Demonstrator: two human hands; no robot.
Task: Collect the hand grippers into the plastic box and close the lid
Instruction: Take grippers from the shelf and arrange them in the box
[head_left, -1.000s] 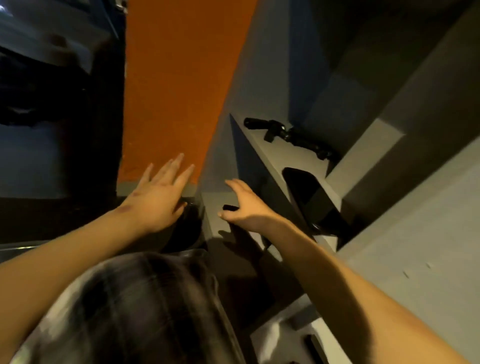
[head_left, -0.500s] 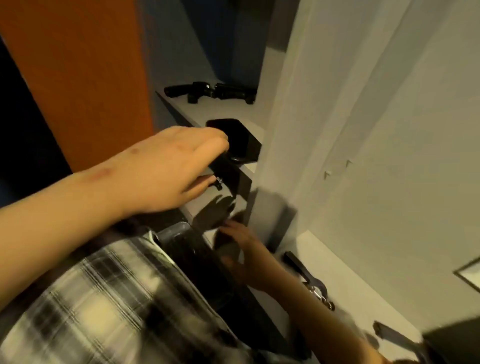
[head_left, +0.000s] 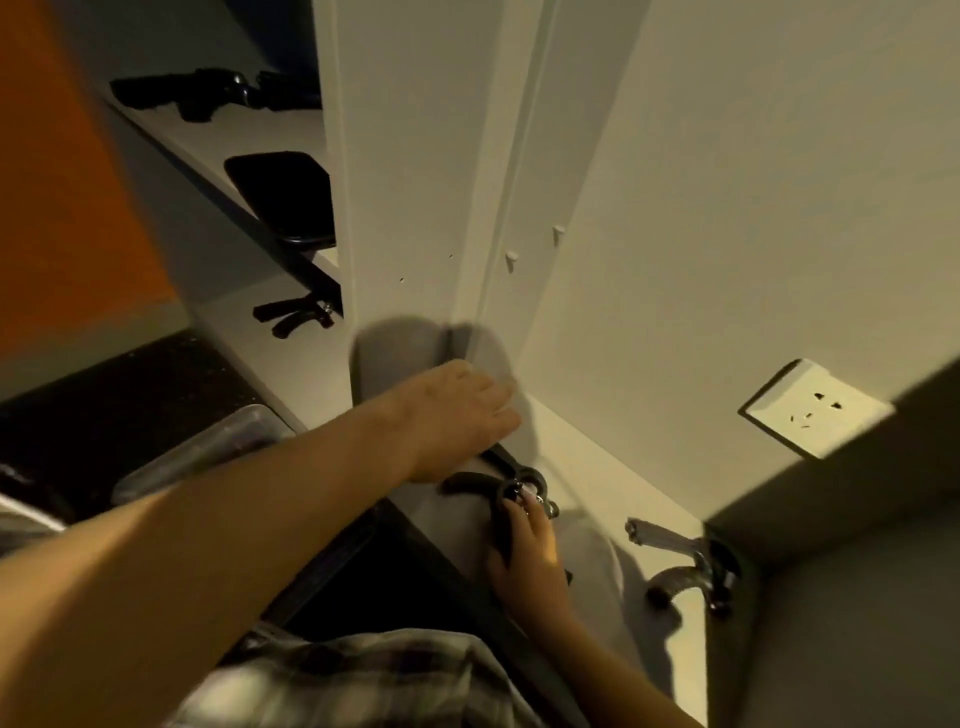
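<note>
Our blurred left hand (head_left: 462, 415) is spread flat; its arm half hides the plastic box (head_left: 218, 441). Our right hand (head_left: 527, 556) grips one of three hand grippers (head_left: 467, 481).

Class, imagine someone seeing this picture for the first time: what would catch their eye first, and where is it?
The left hand, its arm stretched across the middle, reaches over a black hand gripper on the white ledge. The right hand grips that gripper by one handle. Next comes a grey hand gripper lying further right, below the wall socket.
</note>
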